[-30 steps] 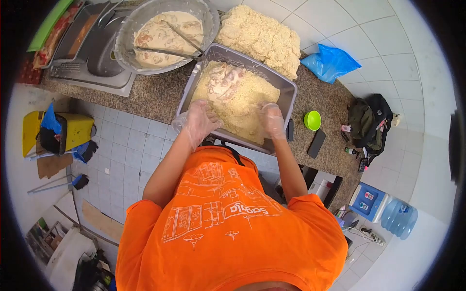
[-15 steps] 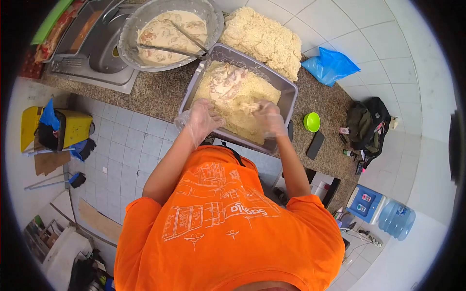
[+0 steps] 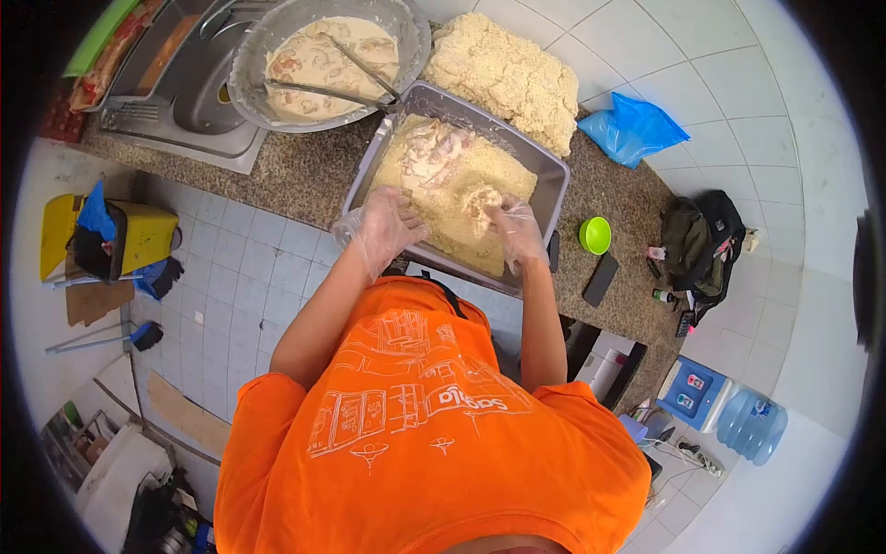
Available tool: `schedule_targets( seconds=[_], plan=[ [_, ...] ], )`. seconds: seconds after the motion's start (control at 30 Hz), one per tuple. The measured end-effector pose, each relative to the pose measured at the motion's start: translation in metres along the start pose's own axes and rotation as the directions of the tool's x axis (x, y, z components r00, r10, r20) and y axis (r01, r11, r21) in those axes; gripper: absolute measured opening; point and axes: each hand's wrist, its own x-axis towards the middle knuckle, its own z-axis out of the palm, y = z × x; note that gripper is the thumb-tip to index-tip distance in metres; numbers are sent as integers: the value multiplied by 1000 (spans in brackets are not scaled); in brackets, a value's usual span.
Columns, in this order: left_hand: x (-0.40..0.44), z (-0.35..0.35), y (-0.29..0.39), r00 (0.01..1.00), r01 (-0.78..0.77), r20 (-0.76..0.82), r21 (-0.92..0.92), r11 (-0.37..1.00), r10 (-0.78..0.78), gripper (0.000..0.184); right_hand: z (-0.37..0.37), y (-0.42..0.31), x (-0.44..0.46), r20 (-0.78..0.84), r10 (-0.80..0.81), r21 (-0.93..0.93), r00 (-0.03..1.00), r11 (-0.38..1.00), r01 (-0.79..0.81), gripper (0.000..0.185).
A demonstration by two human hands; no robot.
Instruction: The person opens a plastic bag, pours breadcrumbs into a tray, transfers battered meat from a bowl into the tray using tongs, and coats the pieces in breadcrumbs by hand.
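Note:
A grey plastic tub (image 3: 552, 198) holds yellowish crumbs (image 3: 434, 212), with wet battered pieces (image 3: 434, 157) lying on them toward the back left. In a clear glove, my right hand (image 3: 520, 228) pinches a crumb-coated piece (image 3: 483, 205) over the crumbs. My left hand (image 3: 389, 222), also gloved, rests with fingers spread at the tub's near left side, on the crumbs. Behind the tub is a large heap of coated pieces (image 3: 503, 74). A round basin (image 3: 242, 78) at the back left contains pale batter with pieces and metal tongs (image 3: 328, 92).
A steel sink (image 3: 208, 92) is at the far left of the granite counter (image 3: 300, 180). Right of the tub are a green bowl (image 3: 595, 235), a dark phone (image 3: 601, 280), a blue bag (image 3: 634, 129) and a dark backpack (image 3: 706, 240). A water dispenser (image 3: 697, 392) stands lower right.
My right hand has drawn a coated piece up out of the crumbs, where its fingers were buried before. My left hand has stayed at the tub's near left side.

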Motion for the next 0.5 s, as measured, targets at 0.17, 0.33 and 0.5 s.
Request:
schedule_targets(
  seconds=[0.17,0.33,0.5],
  plan=[
    [6,-6,-2,1000,-2,12,21,1000,1,85,-2,50,31,-127,-67,112,990,990,81,19],
    [3,2,-1,1000,-4,-23,16,1000,5,80,4,27,26,-79,205,-196,976,956,-217,20],
    [5,-1,-1,1000,-4,-16,3,1000,4,80,14,82,37,-4,-55,12,998,998,55,35]
  ],
)
